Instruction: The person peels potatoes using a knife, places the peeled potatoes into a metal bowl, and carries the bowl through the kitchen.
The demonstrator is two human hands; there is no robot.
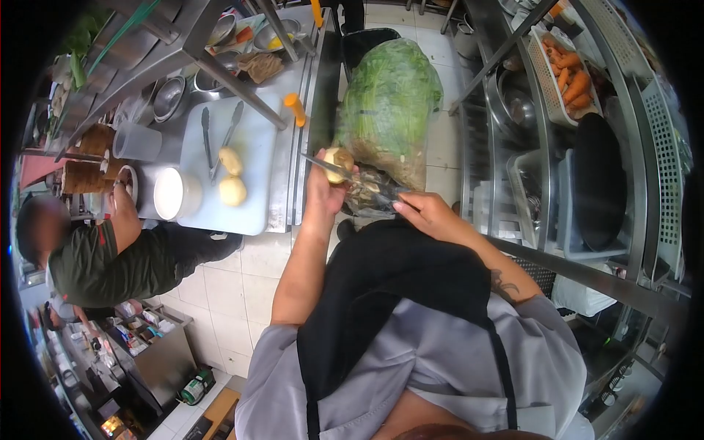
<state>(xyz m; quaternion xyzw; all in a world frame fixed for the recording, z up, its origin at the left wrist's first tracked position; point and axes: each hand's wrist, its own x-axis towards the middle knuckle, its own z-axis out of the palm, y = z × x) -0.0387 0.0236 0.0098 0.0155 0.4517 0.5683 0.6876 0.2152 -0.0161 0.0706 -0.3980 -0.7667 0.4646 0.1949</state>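
Note:
My left hand [324, 192] is closed around a partly peeled potato [337, 158], with brown skin left on part of it. In my right hand [427, 213] is a knife [328, 166], its blade lying across the near side of the potato. Beneath my hands is a dark heap of peelings [370, 192], partly hidden by the knife and my fingers. Two peeled potatoes, one [232, 191] nearer and one [230, 160] farther, rest on the white cutting board [253, 209] at my left. Tongs [206, 139] lie beside them.
A large plastic bag of leafy greens [392, 95] stands ahead of me. A white tub [176, 194] sits at the board's edge. Metal shelving on the right holds a basket of carrots [570, 77]. Another person [110, 257] works at the left counter.

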